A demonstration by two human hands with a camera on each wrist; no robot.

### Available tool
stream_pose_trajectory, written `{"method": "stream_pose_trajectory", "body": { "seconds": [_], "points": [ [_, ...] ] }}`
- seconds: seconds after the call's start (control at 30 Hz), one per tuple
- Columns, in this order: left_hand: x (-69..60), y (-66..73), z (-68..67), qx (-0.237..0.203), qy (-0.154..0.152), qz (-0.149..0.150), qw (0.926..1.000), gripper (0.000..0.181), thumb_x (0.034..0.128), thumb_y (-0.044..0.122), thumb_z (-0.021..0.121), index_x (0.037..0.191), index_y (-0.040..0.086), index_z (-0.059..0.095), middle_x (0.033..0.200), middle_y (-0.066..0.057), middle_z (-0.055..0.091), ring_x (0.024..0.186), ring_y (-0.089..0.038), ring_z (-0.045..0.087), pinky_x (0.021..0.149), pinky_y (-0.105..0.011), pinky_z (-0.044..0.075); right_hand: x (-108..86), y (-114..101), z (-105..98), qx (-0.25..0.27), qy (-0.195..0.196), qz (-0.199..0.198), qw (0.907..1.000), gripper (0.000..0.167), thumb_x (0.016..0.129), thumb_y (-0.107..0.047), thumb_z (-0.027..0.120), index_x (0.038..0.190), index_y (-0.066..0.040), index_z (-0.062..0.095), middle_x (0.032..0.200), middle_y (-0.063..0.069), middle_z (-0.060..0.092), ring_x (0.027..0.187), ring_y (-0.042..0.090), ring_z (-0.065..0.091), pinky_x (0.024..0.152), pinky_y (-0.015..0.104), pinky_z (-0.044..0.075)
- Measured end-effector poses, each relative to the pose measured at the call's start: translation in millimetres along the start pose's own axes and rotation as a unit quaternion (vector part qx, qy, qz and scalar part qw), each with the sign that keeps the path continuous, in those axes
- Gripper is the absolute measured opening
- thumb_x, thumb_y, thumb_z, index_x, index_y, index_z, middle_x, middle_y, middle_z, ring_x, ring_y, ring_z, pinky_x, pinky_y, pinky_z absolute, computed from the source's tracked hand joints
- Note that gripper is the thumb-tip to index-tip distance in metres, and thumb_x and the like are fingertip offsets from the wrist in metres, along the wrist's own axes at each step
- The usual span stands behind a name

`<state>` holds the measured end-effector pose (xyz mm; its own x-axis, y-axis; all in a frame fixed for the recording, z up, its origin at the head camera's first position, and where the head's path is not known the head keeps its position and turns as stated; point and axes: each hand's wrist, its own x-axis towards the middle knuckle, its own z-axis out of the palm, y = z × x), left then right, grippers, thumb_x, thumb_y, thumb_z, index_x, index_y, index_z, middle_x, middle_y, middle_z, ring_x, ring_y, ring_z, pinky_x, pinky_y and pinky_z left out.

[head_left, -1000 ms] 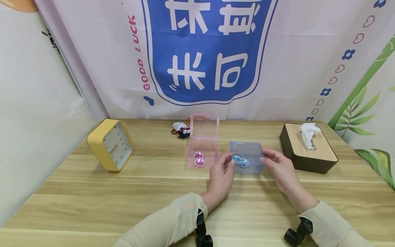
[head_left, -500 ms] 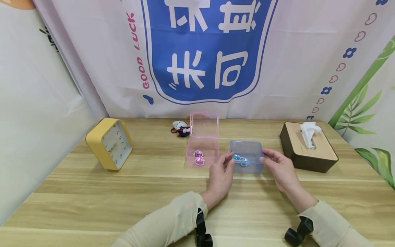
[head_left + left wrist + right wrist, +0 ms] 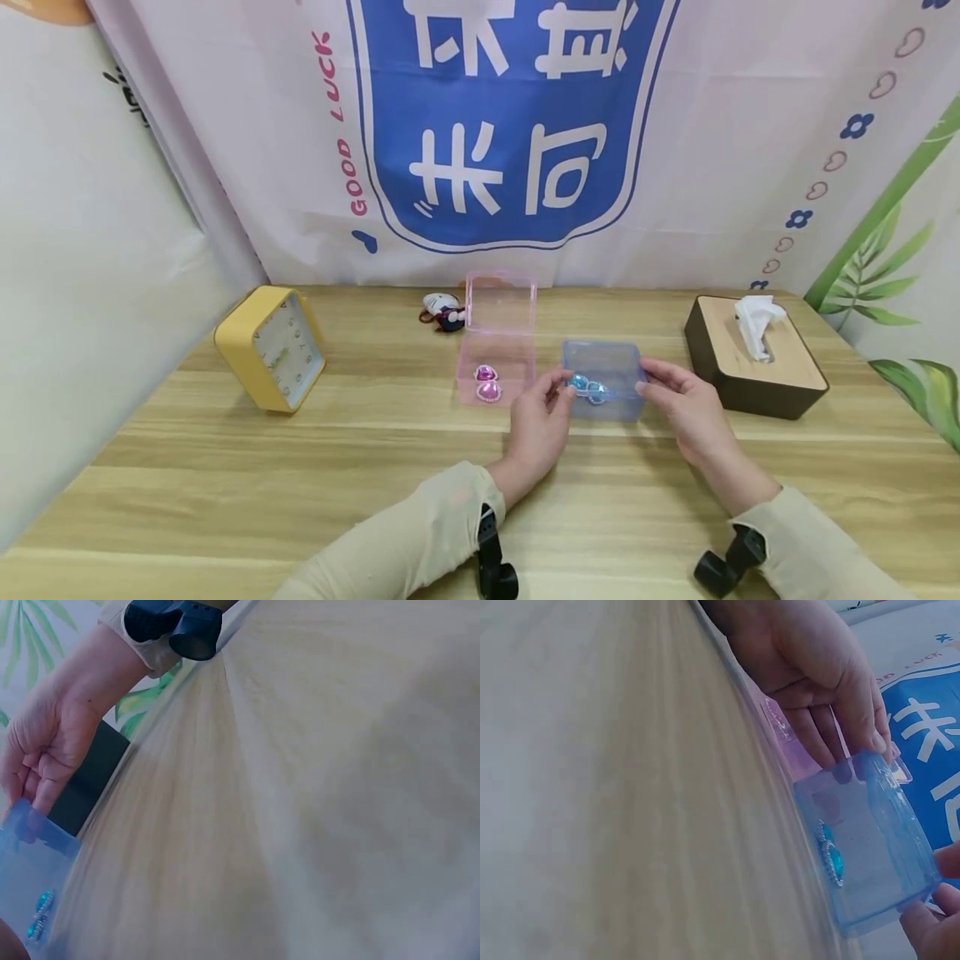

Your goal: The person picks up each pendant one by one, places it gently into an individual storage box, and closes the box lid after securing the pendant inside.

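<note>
A translucent blue plastic box [image 3: 618, 408] stands on the table, its lid [image 3: 611, 362] down over it. Inside lie two blue gems [image 3: 597, 392] with beaded edges. My left hand [image 3: 538, 425] holds the box's left end, thumb at the front corner. At the right end, my right hand [image 3: 690, 412] pinches the box between thumb and fingers. Just to the left is a pink plastic box [image 3: 517, 367], lid raised, holding two pink heart-like gems [image 3: 489, 392]. In the right wrist view the blue box [image 3: 870, 847] sits between both hands.
Behind the pink box's left side lies a small cat-like doll [image 3: 444, 312]. A yellow clock [image 3: 255, 333] stands at the left of the wooden table [image 3: 337, 467]. A dark tissue box [image 3: 757, 392] with a wooden top stands beyond my right hand. A printed curtain [image 3: 675, 250] hangs behind.
The head view has shifted slightly. Both hands keep hold of the blue box, and nothing else visibly moves.
</note>
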<state>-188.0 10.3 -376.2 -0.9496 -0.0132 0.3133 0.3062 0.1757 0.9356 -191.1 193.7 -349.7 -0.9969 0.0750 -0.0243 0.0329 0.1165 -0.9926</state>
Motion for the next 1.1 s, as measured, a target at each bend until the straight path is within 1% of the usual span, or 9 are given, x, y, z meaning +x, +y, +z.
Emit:
{"method": "stream_pose_trajectory", "body": {
  "seconds": [0.1,0.17,0.33,0.4,0.5,0.7,0.83,0.97,1.1],
  "points": [
    [1.5,5.5,-4.5,0.004,-0.005,0.005,1.0000,0.022,0.0872,0.003,0.058,0.109,0.001,0.063,0.129,-0.017,0.055,0.113,-0.026,0.056,0.094,-0.027,0.049,1.3,-4,-3,0.009,0.005,-0.013,0.9999,0.049,0.088,-0.009,0.059,0.130,0.010,0.042,0.106,-0.010,0.061,0.095,-0.005,0.054,0.082,0.007,0.046],
    [0.7,9.2,-10.7,0.003,-0.012,0.020,0.9997,0.022,0.0872,0.001,0.057,0.108,0.000,0.063,0.131,-0.017,0.053,0.117,-0.027,0.054,0.095,-0.028,0.048,1.3,-6,-4,0.022,0.010,-0.025,0.9994,0.038,0.088,-0.010,0.060,0.123,0.003,0.052,0.096,-0.016,0.062,0.092,-0.004,0.056,0.081,0.007,0.046],
    [5.8,20.2,-35.2,0.040,-0.027,0.108,0.9930,0.019,0.0845,-0.005,0.055,0.100,-0.003,0.065,0.107,-0.015,0.066,0.094,-0.022,0.063,0.081,-0.022,0.054,5.9,-20,-5,0.066,0.003,-0.051,0.9965,0.016,0.089,-0.011,0.060,0.104,-0.016,0.060,0.093,-0.017,0.063,0.093,-0.003,0.057,0.082,0.007,0.047],
    [8.3,22.0,-46.6,0.063,-0.025,0.130,0.9892,0.017,0.0834,-0.005,0.056,0.096,-0.001,0.067,0.096,-0.012,0.069,0.083,-0.019,0.063,0.074,-0.020,0.055,8.7,-26,-3,0.084,-0.011,-0.057,0.9948,0.021,0.089,-0.010,0.059,0.110,-0.010,0.059,0.095,-0.017,0.063,0.095,-0.003,0.058,0.083,0.007,0.047],
    [10.3,21.5,-64.2,0.073,-0.023,0.131,0.9884,0.017,0.0829,-0.004,0.058,0.096,0.001,0.067,0.094,-0.009,0.069,0.082,-0.017,0.062,0.073,-0.021,0.054,12.7,-32,3,0.096,-0.028,-0.062,0.9930,0.037,0.089,-0.009,0.059,0.123,0.003,0.050,0.097,-0.017,0.063,0.095,-0.003,0.060,0.084,0.008,0.047],
    [15.7,14.8,-96.7,0.066,0.017,0.105,0.9922,0.025,0.0813,-0.006,0.058,0.103,0.002,0.067,0.100,-0.011,0.069,0.086,-0.023,0.063,0.077,-0.027,0.055,23.8,-42,25,0.078,-0.064,-0.065,0.9928,0.044,0.090,-0.007,0.056,0.128,0.012,0.043,0.093,-0.018,0.063,0.094,-0.003,0.060,0.084,0.011,0.048],
    [20.5,8.9,-110.5,0.059,0.045,0.053,0.9958,0.033,0.0816,-0.003,0.060,0.114,0.005,0.064,0.115,-0.012,0.064,0.102,-0.026,0.059,0.092,-0.036,0.050,33.8,-48,43,0.075,-0.088,-0.058,0.9916,0.046,0.091,-0.003,0.053,0.130,0.016,0.038,0.092,-0.017,0.062,0.094,-0.002,0.059,0.085,0.012,0.049],
    [24.6,0.0,-116.9,0.041,0.051,-0.001,0.9978,0.039,0.0825,0.001,0.062,0.121,0.007,0.059,0.126,-0.011,0.058,0.117,-0.027,0.053,0.103,-0.040,0.041,42.5,-53,60,0.057,-0.096,-0.035,0.9932,0.045,0.091,-0.002,0.051,0.132,0.012,0.039,0.112,0.002,0.061,0.107,0.010,0.057,0.094,0.018,0.046],
    [26.3,-8.7,-120.2,0.009,0.040,-0.040,0.9984,0.048,0.0822,0.000,0.063,0.128,0.005,0.052,0.135,-0.011,0.051,0.125,-0.029,0.046,0.108,-0.040,0.035,51.1,-56,73,0.033,-0.105,-0.014,0.9938,0.047,0.092,-0.003,0.049,0.136,0.008,0.037,0.138,0.020,0.044,0.126,0.026,0.044,0.106,0.031,0.037]
  ]
}}
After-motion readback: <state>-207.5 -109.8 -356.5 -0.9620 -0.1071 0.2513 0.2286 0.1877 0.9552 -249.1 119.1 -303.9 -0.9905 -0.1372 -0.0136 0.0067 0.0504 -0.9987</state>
